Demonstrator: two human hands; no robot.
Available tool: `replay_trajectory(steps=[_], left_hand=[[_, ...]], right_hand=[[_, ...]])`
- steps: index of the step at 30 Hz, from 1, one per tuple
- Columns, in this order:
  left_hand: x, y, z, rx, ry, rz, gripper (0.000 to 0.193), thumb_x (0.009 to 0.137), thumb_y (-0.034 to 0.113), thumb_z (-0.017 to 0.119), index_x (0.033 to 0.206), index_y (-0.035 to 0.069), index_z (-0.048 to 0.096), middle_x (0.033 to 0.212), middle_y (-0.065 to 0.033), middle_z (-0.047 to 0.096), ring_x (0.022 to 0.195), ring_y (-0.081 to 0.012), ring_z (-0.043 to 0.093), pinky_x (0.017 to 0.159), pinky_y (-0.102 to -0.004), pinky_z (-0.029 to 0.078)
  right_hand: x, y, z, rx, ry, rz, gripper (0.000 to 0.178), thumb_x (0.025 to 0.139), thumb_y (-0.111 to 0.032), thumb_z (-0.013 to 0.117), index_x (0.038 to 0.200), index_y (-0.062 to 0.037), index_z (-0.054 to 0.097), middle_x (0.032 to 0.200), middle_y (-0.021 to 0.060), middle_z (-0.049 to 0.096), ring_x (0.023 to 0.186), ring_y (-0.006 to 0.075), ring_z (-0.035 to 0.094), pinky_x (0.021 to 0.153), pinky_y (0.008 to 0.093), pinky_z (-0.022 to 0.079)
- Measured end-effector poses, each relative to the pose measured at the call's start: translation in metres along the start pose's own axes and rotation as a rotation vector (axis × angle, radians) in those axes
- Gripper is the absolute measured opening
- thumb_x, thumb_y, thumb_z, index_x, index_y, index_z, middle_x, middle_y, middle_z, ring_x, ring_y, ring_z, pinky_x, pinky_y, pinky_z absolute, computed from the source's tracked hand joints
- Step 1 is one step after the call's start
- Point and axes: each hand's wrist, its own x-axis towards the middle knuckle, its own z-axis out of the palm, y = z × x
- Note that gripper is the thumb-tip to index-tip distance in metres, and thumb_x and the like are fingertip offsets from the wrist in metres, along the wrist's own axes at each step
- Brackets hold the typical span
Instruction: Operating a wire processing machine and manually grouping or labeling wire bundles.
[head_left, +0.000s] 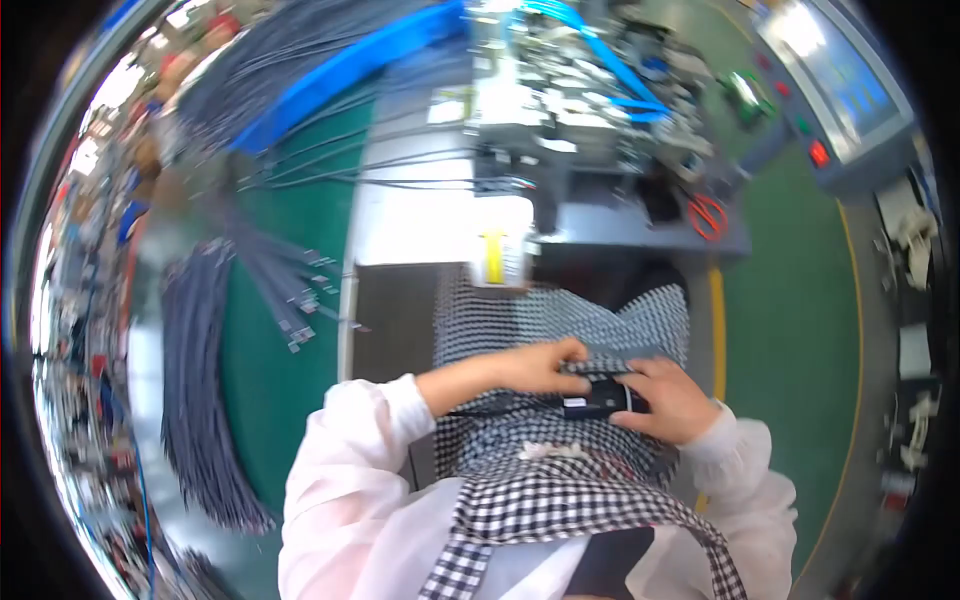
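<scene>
Over my lap, on a black-and-white checked apron (500, 516), lies a small black box-shaped device (592, 401) with a white mark on it. Its exact kind I cannot make out. My right hand (668, 398) is closed round its right end, the thumb below and the fingers above. My left hand (545, 368) comes in from the left with curled fingers at the device's upper left edge. Those fingers seem to pinch apron cloth beside the device, though what lies between them is hard to see. A thin dark cable (480, 411) runs left across the apron near the device.
Ahead stands a machine (590, 120) on a grey bench, with red-handled scissors (707, 216) at its right corner. A control panel with a screen (835, 85) stands at the far right. Bundles of dark grey cables (197, 390) and a blue trough (350, 70) lie to the left.
</scene>
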Motion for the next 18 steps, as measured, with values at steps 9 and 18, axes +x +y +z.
replay_trajectory(steps=[9,18], left_hand=[[-0.052,-0.006,0.020,0.166,0.449,-0.108,0.061,0.083,0.033,0.066,0.130,0.001,0.044,0.116,-0.0216,0.056,0.099,-0.0330,0.060,0.085,-0.0370,0.049],[-0.180,0.074,-0.046,0.288,0.800,-0.035,0.035,0.083,0.009,0.064,0.116,0.003,0.058,0.110,-0.0139,0.062,0.098,-0.0309,0.062,0.085,-0.0358,0.049]], right_hand=[[0.100,0.020,0.041,0.859,-0.125,-0.114,0.040,0.083,-0.013,0.065,0.119,-0.0011,0.054,0.116,0.0123,0.058,0.105,0.0205,0.057,0.092,0.0304,0.044],[0.140,0.021,0.050,0.765,-0.046,-0.172,0.027,0.086,-0.011,0.062,0.111,0.0002,0.059,0.109,0.0104,0.062,0.103,0.0186,0.059,0.086,0.0306,0.048]])
